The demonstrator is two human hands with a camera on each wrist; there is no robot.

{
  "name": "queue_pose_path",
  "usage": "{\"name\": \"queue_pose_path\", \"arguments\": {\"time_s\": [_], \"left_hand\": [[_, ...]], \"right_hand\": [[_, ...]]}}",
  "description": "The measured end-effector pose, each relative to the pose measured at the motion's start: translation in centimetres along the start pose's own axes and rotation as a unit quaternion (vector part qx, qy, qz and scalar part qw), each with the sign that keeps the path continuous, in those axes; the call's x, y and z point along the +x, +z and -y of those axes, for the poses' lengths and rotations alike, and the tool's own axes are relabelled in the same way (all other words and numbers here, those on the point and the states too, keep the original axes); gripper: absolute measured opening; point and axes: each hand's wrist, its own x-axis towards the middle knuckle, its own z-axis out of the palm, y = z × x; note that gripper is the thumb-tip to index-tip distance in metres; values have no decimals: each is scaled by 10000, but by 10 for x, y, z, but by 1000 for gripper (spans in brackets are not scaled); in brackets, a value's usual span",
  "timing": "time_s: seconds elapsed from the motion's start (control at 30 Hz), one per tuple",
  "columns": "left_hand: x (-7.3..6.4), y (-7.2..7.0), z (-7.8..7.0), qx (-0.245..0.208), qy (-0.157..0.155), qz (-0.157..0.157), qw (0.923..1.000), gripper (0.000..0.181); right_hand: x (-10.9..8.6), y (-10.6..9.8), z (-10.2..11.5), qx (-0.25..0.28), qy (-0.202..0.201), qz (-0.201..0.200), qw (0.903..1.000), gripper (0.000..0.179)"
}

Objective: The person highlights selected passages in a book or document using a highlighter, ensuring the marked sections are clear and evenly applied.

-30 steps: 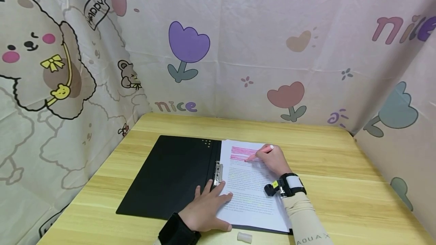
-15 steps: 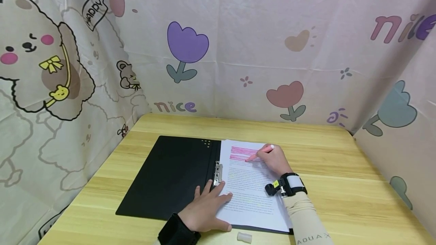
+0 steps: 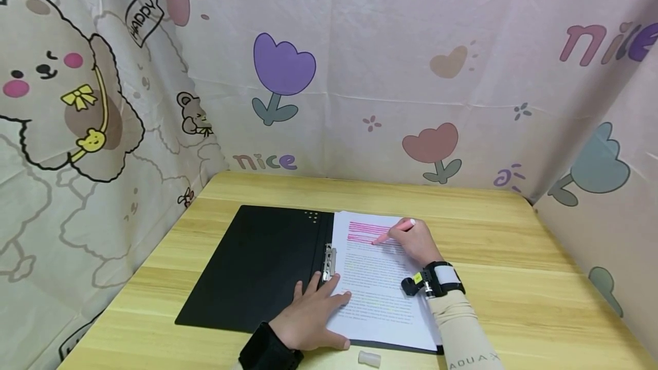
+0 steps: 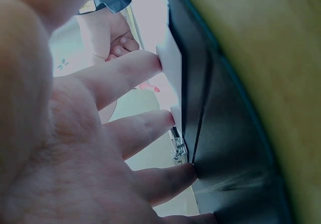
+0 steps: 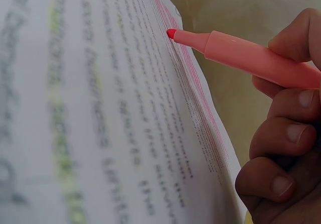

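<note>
A pink highlighter [image 5: 241, 53] is pinched by the right hand [image 3: 417, 241], tip [image 5: 171, 33] beyond its fingers [image 5: 271, 136] at the page [image 3: 380, 296]; the left hand [image 3: 308, 317] is spread. Line-marking seems underway; a level stroke seems needed.

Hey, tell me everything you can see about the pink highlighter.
The pink highlighter has a smooth, plastic-looking barrel that steps down to a narrower neck and a bare, darker reddish tip; its back end looks whitish in the head view. The right hand grips the barrel, holding it slanted with the tip pointing down and to the left, by the pink lines near the top of the white page. Whether the tip touches the page is hard to tell.
</note>
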Motion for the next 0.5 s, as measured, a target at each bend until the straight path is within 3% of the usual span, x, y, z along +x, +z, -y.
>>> {"name": "queue_pose_path", "arguments": {"time_s": [0.33,0.5], "left_hand": [[0,-1,0,-27,35,-14,10000,80],[-1,-1,1,-13,38,-4,10000,80]], "right_hand": [[3,-3,-2,-103,-52,-118,9999,22],[0,-4,-1,111,-21,10,9999,26]]}}
